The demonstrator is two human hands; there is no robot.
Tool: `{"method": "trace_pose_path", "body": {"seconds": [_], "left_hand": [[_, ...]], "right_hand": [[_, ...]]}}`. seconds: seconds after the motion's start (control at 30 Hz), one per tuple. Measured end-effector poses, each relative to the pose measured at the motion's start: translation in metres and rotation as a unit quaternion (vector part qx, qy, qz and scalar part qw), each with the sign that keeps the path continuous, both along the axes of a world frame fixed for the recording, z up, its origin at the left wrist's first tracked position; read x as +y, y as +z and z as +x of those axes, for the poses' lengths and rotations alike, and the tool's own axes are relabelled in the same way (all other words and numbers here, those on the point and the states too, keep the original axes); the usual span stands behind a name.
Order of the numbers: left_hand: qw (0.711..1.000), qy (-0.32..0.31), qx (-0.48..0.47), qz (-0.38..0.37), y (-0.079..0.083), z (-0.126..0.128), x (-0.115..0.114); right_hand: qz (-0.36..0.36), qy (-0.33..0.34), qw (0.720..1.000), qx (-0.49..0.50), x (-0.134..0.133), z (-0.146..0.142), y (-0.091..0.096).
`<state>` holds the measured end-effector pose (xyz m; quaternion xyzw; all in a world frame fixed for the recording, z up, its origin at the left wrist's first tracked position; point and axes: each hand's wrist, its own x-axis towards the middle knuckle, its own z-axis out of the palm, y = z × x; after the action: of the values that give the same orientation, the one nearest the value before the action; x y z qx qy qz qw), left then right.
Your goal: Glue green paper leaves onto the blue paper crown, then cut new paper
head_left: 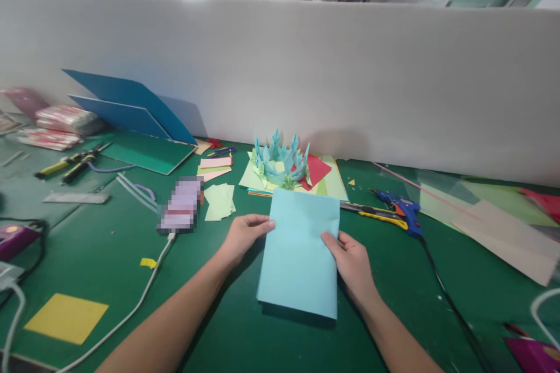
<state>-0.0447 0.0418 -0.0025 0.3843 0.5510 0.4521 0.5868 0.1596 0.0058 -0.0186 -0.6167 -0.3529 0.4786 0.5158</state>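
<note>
A folded sheet of light blue paper [301, 256] is held up a little above the green table, its lower edge tilted toward me. My left hand [245, 236] pinches its left edge between thumb and fingers. On the right edge, my right hand [352, 259] grips it with the thumb on the front face and the fingers behind. Just beyond the paper stands a crown of folded blue and green paper [282, 160], resting on a stack of coloured sheets [336, 178].
Right of the paper lie a yellow utility knife [385, 217] and a blue glue gun [405, 213] with its cord. To the left are a phone [182, 204] on a white cable, pale green paper pieces [220, 201], pliers [83, 163] and a yellow square [66, 318]. A white partition [280, 64] rises behind.
</note>
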Motion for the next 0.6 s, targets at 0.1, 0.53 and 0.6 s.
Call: {"method": "trace_pose_path", "body": {"seconds": [0.1, 0.53, 0.6], "left_hand": [[1.000, 0.010, 0.007, 0.005, 0.000, 0.001, 0.000], [0.996, 0.046, 0.059, 0.051, -0.003, -0.006, 0.006], [0.995, 0.052, 0.067, 0.054, -0.002, -0.009, 0.008]], "right_hand": [[0.005, 0.009, 1.000, -0.014, 0.000, 0.001, -0.001], [0.019, 0.073, 0.997, 0.024, 0.001, 0.000, -0.002], [0.021, 0.085, 0.996, 0.021, 0.002, 0.001, -0.003]]}}
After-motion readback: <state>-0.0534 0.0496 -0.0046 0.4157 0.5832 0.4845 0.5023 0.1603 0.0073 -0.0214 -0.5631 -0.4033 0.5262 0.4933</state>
